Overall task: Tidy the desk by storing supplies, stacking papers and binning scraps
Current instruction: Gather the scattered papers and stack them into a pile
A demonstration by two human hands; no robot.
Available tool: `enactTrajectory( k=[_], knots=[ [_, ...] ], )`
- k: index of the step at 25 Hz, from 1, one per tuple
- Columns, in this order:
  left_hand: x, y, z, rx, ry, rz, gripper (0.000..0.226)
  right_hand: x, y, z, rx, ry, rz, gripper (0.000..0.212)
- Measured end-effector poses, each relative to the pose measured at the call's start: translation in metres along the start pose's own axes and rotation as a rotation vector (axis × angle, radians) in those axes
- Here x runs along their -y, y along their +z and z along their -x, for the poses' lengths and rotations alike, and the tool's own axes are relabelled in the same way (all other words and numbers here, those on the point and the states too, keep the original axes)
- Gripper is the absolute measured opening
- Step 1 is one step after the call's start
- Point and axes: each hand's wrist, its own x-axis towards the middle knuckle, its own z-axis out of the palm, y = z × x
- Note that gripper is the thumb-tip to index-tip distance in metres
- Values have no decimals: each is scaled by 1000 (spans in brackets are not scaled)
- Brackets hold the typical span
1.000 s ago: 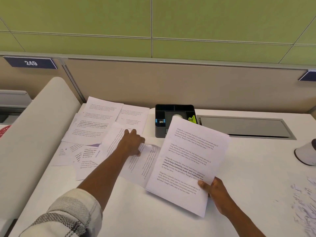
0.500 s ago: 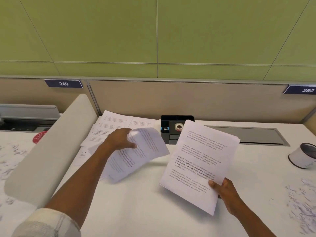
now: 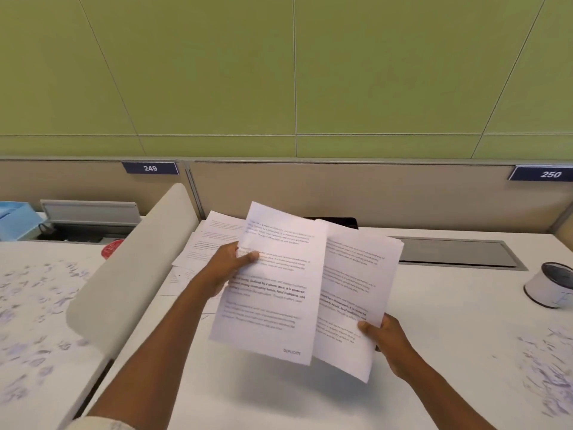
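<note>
While the right hand grips the stack of white printed sheets by its bottom corner, tilted up off the white worktop as a collecting base, the left hand pinches a single white printed sheet at its left edge, overlapping the stack's left side, likely to merge it; more loose white pages lie just beyond the left hand

The left hand pinches a printed sheet by its left edge, held above the desk and overlapping the stack of papers gripped at its lower corner by the right hand. Left of that stack, more sheets lie on the desk; right of it stands a small white cup, with paper scraps nearer the person.
</note>
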Motion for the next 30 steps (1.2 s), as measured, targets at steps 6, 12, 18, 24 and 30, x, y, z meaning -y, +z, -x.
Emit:
enactTrajectory(
  k=[6, 12, 18, 24, 30],
  knots=[
    [52, 36, 24, -185, -47, 103, 32, 11, 28, 11, 221, 20, 8, 49],
    [70, 58, 38, -116, -190, 329, 40, 17, 44, 23, 298, 47, 82, 39],
    [75, 69, 43, -24, -180, 354, 51, 19, 43, 31, 208, 116, 36, 35],
    [78, 82, 43, 10, -154, 414, 57, 17, 50, 33, 124, -21, 23, 48],
    [92, 87, 46, 289, -202, 398, 51, 13, 34, 22, 41, -92, 24, 48]
  ],
)
